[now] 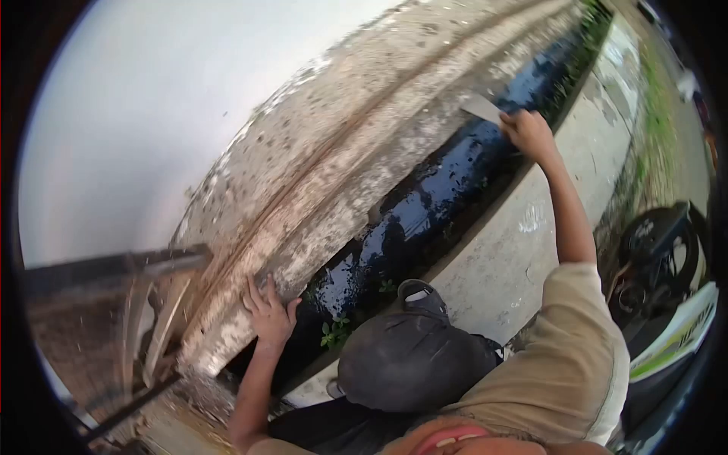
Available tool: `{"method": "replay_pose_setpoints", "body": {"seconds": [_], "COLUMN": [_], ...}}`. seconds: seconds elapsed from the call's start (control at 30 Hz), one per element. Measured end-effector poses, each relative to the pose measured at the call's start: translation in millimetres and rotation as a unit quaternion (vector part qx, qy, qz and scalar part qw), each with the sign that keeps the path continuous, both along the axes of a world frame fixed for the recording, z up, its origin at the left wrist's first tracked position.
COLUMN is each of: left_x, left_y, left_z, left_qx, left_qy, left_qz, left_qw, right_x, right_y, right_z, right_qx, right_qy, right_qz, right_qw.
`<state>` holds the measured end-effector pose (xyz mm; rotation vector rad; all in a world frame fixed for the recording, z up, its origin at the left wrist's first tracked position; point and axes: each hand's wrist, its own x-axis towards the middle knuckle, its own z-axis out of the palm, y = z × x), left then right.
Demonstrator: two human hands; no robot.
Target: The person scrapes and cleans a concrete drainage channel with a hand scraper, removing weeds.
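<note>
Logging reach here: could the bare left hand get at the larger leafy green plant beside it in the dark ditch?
Probably yes: the left hand, seemingly holding nothing, touches the mottled concrete ledge, and the plant sits close by with only dark ditch showing between.

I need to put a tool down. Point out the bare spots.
Best looks the concrete slab between the ditch and the right forearm, ahead of the foot. The rough concrete edging between the left hand and the scraper in the right hand also shows bare room. Crowded: around the knee, and beside the motorbike.
</note>
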<state>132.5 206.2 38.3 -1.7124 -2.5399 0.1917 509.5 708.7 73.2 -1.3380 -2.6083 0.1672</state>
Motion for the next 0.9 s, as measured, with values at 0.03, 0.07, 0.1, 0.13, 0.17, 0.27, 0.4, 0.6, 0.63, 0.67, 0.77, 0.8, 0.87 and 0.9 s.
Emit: {"method": "replay_pose_setpoints", "body": {"seconds": [0.03,0.07,0.1,0.13,0.17,0.27,0.4,0.6,0.63,0.67,0.77,0.8,0.87,0.9], "left_x": [-2.7,-5.5,-19.3,-26.2,-28.1,-43.0,-61.9,-47.7,-50.2,-58.5,-81.1,-90.9,-110.1,-119.0], "left_y": [6.5,8.5,-1.0,-6.9,-12.8,-34.6,-69.9,-103.6,-109.9,-115.3,-140.1,-150.5,-177.2,-190.2], "left_z": [11.3,38.8,22.7,19.1,30.2,41.9,2.2,-23.9,-26.7,-31.3,-14.7,-19.9,-27.6,-29.2], "left_qx": [0.064,0.046,0.082,0.11,0.118,0.158,0.067,0.191,0.191,0.215,0.196,0.185,0.19,0.191], "left_qy": [-0.02,-0.098,-0.093,-0.079,-0.069,-0.045,-0.036,-0.095,-0.079,-0.036,0.017,0.012,0.021,0.033], "left_qz": [-0.042,0.024,-0.034,-0.089,-0.108,-0.027,0.087,0.036,0.011,0.02,0.15,0.2,0.199,0.193], "left_qw": [0.997,0.994,0.992,0.987,0.985,0.986,0.993,0.976,0.978,0.976,0.969,0.962,0.961,0.962], "right_x": [-4.9,5.1,-6.2,-13.6,-19.2,-51.0,-91.1,-125.7,-128.6,-130.9,-139.7,-142.7,-150.0,-152.9], "right_y": [-26.4,-49.4,-76.6,-98.4,-114.9,-150.8,-180.4,-211.1,-215.6,-220.9,-240.6,-247.7,-259.7,-263.6], "right_z": [16.7,-13.2,2.7,13.3,12.9,8.6,15.7,37.1,40.0,43.7,53.6,53.8,57.0,58.5], "right_qx": [-0.085,-0.097,-0.188,-0.243,-0.273,-0.279,-0.236,-0.197,-0.195,-0.186,-0.183,-0.197,-0.206,-0.2], "right_qy": [0.007,0.129,0.114,0.103,0.133,0.161,0.124,0.136,0.13,0.124,0.105,0.115,0.121,0.121], "right_qz": [0.019,0.13,0.081,0.059,0.071,0.113,0.188,0.271,0.279,0.295,0.314,0.309,0.314,0.316], "right_qw": [0.996,0.978,0.972,0.963,0.95,0.94,0.945,0.932,0.931,0.929,0.926,0.923,0.919,0.919]}}
